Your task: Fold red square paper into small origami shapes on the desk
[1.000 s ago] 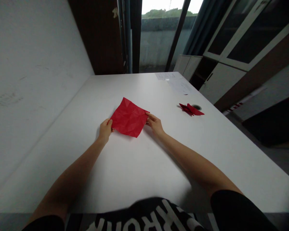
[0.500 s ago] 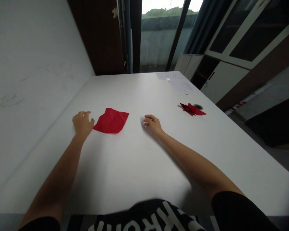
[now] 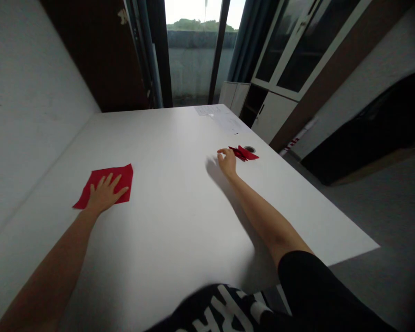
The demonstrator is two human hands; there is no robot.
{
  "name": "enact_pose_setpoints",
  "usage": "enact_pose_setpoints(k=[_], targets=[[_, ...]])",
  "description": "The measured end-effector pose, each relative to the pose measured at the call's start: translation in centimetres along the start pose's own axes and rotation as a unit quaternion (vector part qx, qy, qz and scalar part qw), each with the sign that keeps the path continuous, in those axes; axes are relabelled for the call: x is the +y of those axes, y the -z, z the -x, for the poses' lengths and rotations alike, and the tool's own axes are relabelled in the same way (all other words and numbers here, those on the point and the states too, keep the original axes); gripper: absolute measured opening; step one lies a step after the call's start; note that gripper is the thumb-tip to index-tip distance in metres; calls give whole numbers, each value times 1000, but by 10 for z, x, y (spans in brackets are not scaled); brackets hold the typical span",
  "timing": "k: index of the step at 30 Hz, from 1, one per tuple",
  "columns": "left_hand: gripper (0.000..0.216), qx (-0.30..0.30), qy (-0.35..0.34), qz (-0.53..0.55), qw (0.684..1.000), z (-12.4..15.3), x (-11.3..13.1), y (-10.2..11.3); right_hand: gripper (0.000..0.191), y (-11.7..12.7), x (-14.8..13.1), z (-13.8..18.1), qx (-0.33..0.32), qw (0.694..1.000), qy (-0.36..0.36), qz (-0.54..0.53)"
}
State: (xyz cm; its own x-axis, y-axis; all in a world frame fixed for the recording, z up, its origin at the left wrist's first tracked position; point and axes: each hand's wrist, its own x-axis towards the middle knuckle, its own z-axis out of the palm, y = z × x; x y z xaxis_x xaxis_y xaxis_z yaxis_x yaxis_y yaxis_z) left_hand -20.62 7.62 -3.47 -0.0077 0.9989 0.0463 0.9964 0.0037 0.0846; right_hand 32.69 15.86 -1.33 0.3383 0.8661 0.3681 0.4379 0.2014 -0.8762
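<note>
My left hand lies flat with its fingers spread on a creased red sheet of paper, pressing on its middle. The sheet is mostly unfolded, and its corners stick out around the hand. Off to the right, my right hand hovers a little above the table, its fingers loosely bent and nothing visible in them. Just beyond it lies a folded red paper piece with pointed ends. The hand overlaps the left tip of this piece in view; whether they touch I cannot tell.
Both papers lie on a white table against a wall at the left. White printed sheets lie at its far right corner. A round cable hole sits behind the folded piece. Cabinets stand beyond the right edge.
My left hand has moved from beside the red sheet onto it, and the sheet has shifted left. My right hand has reached right toward the folded piece. The view has turned right.
</note>
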Motion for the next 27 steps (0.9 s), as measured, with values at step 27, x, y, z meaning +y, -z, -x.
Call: enact_pose_setpoints(k=[27], targets=[[44,-18,-44,666,745,24,193,20,18,-83,-89,130,-245,964,102,-14]])
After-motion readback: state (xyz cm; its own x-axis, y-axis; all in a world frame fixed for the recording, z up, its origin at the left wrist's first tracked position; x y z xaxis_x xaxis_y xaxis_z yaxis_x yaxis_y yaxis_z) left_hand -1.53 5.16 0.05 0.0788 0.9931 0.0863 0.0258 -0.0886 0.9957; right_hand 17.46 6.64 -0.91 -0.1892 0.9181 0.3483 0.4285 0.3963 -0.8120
